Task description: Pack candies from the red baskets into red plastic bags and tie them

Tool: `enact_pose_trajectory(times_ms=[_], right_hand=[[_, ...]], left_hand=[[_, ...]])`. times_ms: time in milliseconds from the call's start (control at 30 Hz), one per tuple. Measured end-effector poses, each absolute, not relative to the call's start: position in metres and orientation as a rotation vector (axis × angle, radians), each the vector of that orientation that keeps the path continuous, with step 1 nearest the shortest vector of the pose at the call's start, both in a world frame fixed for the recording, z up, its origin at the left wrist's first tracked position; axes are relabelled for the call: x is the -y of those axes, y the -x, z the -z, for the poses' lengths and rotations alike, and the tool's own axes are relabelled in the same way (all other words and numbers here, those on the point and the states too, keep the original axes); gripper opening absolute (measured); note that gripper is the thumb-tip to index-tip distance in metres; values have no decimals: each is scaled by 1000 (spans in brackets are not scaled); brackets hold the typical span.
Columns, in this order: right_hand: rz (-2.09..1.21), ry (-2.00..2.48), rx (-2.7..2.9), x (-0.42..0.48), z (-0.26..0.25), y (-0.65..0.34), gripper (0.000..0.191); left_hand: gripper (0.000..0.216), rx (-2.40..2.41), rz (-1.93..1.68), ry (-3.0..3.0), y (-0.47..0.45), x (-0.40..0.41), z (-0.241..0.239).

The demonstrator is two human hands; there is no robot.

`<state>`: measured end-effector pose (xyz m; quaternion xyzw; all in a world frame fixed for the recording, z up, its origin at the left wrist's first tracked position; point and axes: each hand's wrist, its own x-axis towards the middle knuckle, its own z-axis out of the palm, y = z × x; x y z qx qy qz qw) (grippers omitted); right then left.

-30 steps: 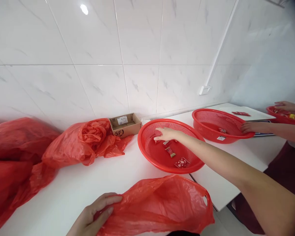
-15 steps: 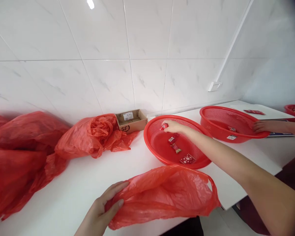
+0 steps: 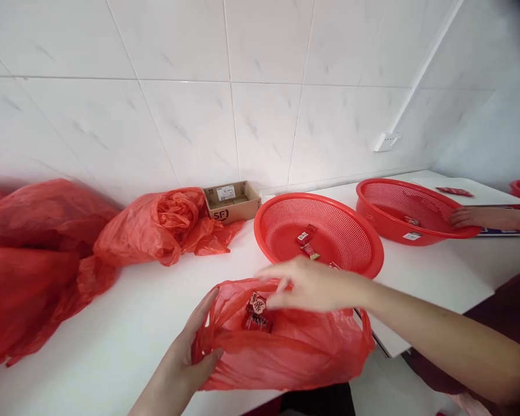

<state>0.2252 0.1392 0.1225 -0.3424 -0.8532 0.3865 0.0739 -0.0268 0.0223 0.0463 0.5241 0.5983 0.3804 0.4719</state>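
Your left hand (image 3: 186, 352) was curved, thumb and index finger spread apart; your right hand (image 3: 303, 286) pointed leftward, fingers loosely parted, forearm extended.

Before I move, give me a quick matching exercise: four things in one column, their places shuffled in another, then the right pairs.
Things
1. left hand
2. right hand
3. cardboard box
4. co-worker's hand

Places
A. near the tiled wall, beside the bunched red bag
B. at the rim of the labelled red basket
C. at the left end of the open red bag
D. over the mouth of the open red bag

Right pairs: 1-C, 2-D, 3-A, 4-B
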Motion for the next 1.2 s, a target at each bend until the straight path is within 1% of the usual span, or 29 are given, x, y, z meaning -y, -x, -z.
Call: enact_pose_trajectory(times_ms=[67,133,167,233,300,367,400,467,500,600,633,700,800,867,900,1000,1033,1200], right_hand=[[-1093,1178,2404,-170,-128,-244,46],[-875,1450,2411,-203,-124,-265,47],[-756,1628,2517,-218,-117,-275,52],[-674,1803,2589,-242,-96,-292,74],[-642,1888,2633,-255,-74,-303,98],[-607,1911,2659,-263,-57,-307,112],[-589,1904,2673,-266,-51,-307,114],[-571,1867,2719,-272,-45,-306,109],[-572,1842,2749,-275,-43,-306,100],[-564,1802,2811,-285,-42,-304,63],[-547,1808,2816,-288,-42,-304,54],[-498,1827,2815,-291,-42,-302,42],[-454,1842,2814,-295,-45,-301,31],[-467,1852,2820,-295,-48,-303,30],[-489,1856,2832,-295,-51,-304,34],[-619,1860,2906,-294,-56,-308,59],[-659,1859,2930,-294,-57,-310,64],[-745,1791,2986,-285,-60,-310,79]], left_hand=[[77,-1472,-916,-1299,29,-20,-45],[74,-1493,-940,-1320,27,-17,-44],[73,-1508,-964,-1325,26,-15,-43],[71,-1533,-1013,-1318,22,-12,-43],[71,-1530,-1032,-1293,18,-10,-42],[71,-1524,-1049,-1272,15,-9,-40],[72,-1525,-1052,-1265,15,-9,-39],[73,-1530,-1055,-1260,15,-9,-37],[73,-1528,-1059,-1258,15,-9,-36],[73,-1495,-1078,-1226,16,-8,-35],[73,-1482,-1083,-1211,16,-8,-36],[74,-1455,-1083,-1173,16,-6,-37],[75,-1450,-1067,-1152,16,-5,-41],[77,-1451,-1061,-1152,15,-5,-43],[77,-1444,-1066,-1143,15,-5,-44],[76,-1415,-1106,-1082,12,-6,-47],[75,-1416,-1119,-1066,12,-6,-48],[71,-1416,-1135,-1060,10,-4,-49]])
